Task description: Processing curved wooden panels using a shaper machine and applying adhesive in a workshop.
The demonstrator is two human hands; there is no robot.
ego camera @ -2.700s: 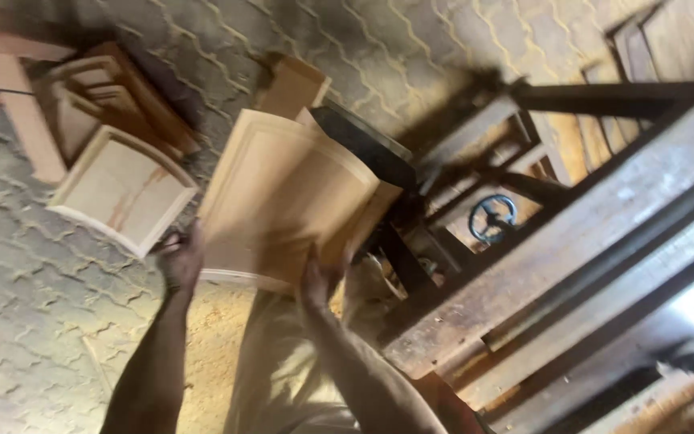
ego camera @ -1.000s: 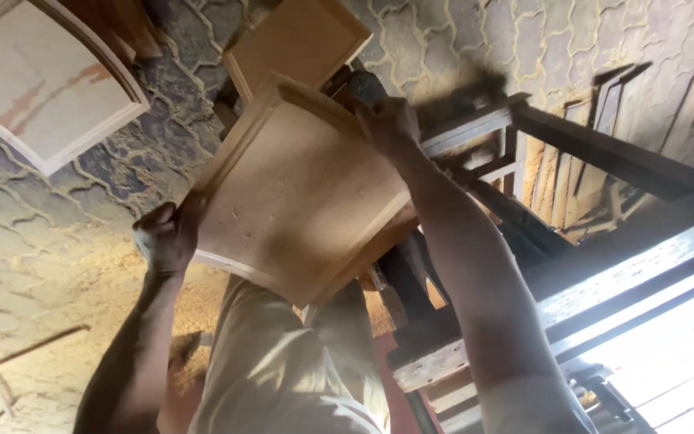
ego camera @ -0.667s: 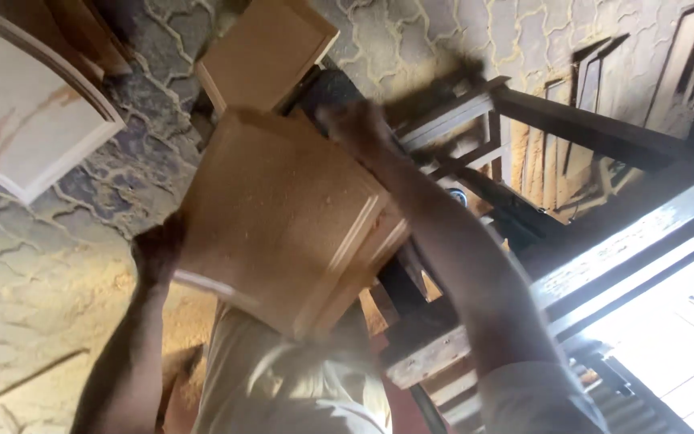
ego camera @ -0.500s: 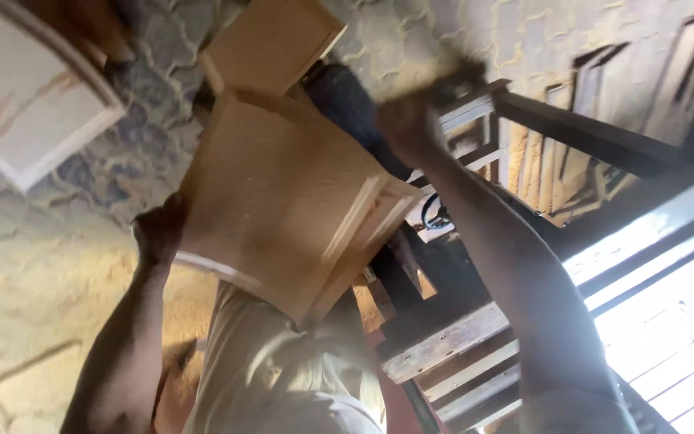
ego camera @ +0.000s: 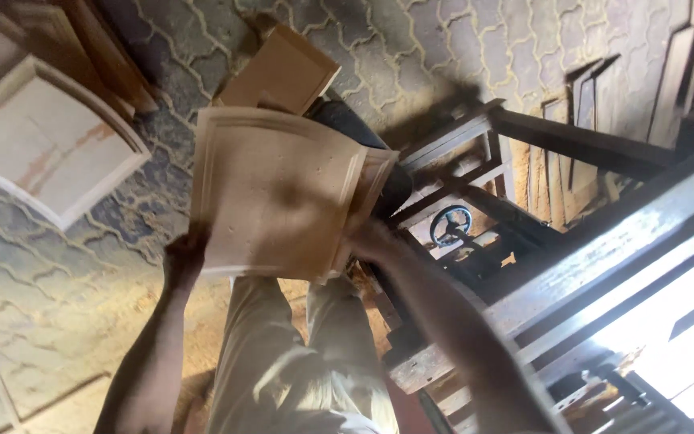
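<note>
I hold a pale wooden door panel with a raised moulded border, face up in front of my legs. My left hand grips its lower left corner. My right hand grips its right edge near the lower corner. Under the panel, a second similar panel edge shows at the right side. The view is blurred by motion.
Another brown panel lies on the paved floor beyond. A white-framed panel lies at the left. A metal machine frame with a small handwheel stands at the right. Boards lean at the far right.
My right hand has come down from the panel's far top edge to its right lower edge. The panel has swung flatter and more square to me.
</note>
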